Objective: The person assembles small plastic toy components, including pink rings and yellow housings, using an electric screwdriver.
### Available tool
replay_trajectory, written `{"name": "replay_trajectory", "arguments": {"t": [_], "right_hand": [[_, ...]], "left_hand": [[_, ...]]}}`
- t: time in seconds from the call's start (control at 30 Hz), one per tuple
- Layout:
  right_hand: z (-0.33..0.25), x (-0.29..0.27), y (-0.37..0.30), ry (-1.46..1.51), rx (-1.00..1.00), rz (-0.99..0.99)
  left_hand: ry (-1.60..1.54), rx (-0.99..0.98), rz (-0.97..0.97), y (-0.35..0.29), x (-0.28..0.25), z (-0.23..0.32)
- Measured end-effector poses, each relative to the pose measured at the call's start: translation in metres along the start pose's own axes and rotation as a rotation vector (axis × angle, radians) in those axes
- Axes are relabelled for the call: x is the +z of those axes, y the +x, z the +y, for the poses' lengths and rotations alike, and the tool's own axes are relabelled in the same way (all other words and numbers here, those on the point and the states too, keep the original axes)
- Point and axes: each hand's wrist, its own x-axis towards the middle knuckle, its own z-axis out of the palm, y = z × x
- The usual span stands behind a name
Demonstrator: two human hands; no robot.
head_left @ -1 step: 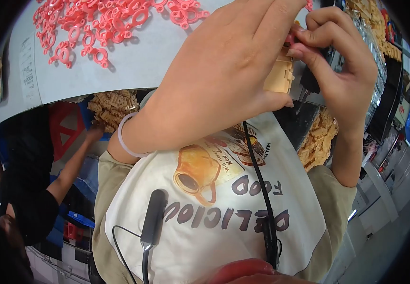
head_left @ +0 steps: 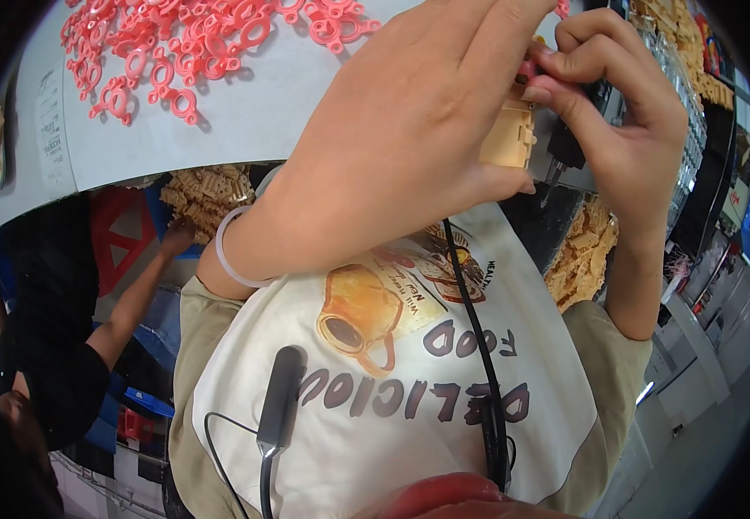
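My left hand (head_left: pixel 410 130) reaches across to the right and is closed on a cream-coloured plastic piece (head_left: pixel 509 138) with notched edges. Much of that piece is hidden behind the palm and fingers. At its upper end, the thumb and forefinger of my right hand (head_left: pixel 630 112) pinch a small pinkish-red part (head_left: pixel 526 71), of which only a little shows. The tips of my left fingers run out of the top of the picture. Just beyond the cream piece lies a black tool with a thin metal tip (head_left: pixel 565 147), looking like an electric screwdriver.
Many pink ring-shaped plastic parts (head_left: pixel 185 43) are heaped on the grey table (head_left: pixel 219 134). Cream plastic pieces fill a bin (head_left: pixel 206 203) below the table edge and lie in piles (head_left: pixel 584 255) at the right. A co-worker's arm (head_left: pixel 137 290) reaches into the left bin.
My right hand and the cream piece have shifted very slightly to the left. Both hands keep their grip.
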Motion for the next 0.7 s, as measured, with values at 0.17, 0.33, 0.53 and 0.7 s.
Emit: {"name": "replay_trajectory", "arguments": {"t": [0.17,0.33,0.53,0.7], "right_hand": [[-0.03,0.006,0.011,-0.145,0.223,0.05],[-0.01,0.016,-0.024,-0.216,0.217,0.539],[0.011,0.027,-0.025,-0.448,0.713,0.37],[-0.004,0.027,-0.023,-0.241,0.765,0.531]], "left_hand": [[0.027,-0.012,-0.026,0.007,0.0,0.001],[0.05,-0.004,-0.043,0.004,-0.003,0.005],[0.045,0.028,-0.026,0.019,0.0,0.003],[0.118,0.172,0.214,0.009,0.018,-0.022]]}}
